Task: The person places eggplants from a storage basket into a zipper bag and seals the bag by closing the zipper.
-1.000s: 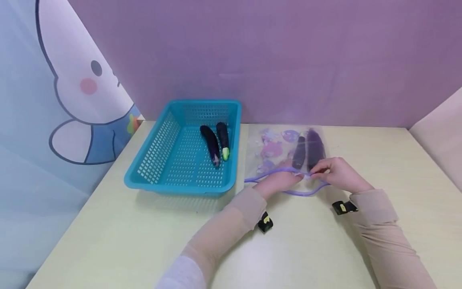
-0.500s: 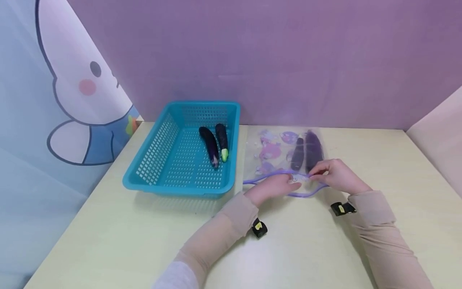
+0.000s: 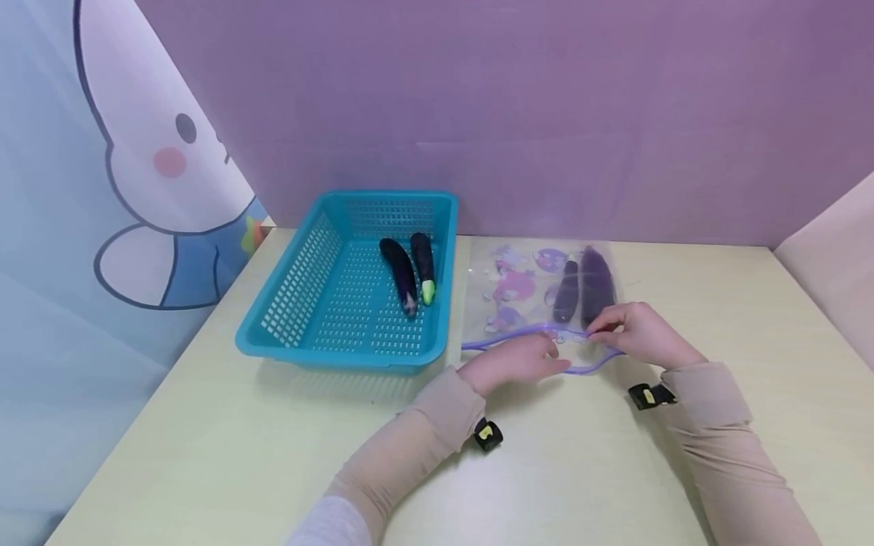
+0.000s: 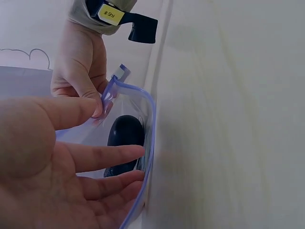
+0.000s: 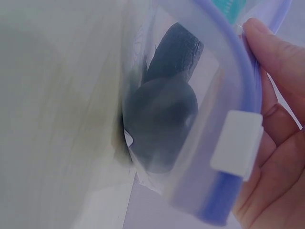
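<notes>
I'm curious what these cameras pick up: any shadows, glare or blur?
Head view: a soft shadow at the near side of the basket, a pale sheen on the table; left wrist view: dimmer, a faint shadow beside the bag; right wrist view: hazy, the slider slightly soft-edged, a small glint on the eggplant.

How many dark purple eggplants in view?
4: left eggplant and right eggplant in the teal perforated plastic basket; slimmer eggplant and fatter eggplant inside the clear printed plastic zip bag.

- On the bag [image 3: 476,315]: prints [image 3: 514,287], perhaps animals, too small to tell.
- Inside the bag: eggplant [image 5: 164,126] blurred, right wrist view.
- Left of the bag: rabbit's ear [image 3: 126,61] cut off.
</notes>
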{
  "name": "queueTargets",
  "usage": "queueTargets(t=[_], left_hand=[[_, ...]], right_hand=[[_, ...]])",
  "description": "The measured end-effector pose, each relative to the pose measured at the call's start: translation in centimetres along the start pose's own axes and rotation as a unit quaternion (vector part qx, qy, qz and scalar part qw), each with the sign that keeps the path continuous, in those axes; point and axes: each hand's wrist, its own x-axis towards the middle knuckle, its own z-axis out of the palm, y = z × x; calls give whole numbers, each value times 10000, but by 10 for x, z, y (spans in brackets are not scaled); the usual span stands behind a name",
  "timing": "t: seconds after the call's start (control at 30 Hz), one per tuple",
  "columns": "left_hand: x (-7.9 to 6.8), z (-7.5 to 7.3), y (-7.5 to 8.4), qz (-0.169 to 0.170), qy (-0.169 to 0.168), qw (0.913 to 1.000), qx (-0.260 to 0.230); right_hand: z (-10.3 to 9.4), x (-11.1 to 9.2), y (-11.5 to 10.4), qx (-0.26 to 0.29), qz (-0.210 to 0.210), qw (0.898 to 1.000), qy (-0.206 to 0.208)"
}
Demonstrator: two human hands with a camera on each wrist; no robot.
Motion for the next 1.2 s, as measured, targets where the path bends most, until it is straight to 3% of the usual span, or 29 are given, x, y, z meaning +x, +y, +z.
queueTargets(t=[0.4,0.73,1.2], left_hand=[[-12,-8,6,264,-321,9959,800],[-20,-11,13,-92,-458,9879,1478],[-38,-28,23,-415,-939,9858,1327]], right_hand=[[-1,1,3,-29,160,9998,-80],[1,2,4,-51,106,9999,-53],[2,2,3,-50,110,9998,-137]])
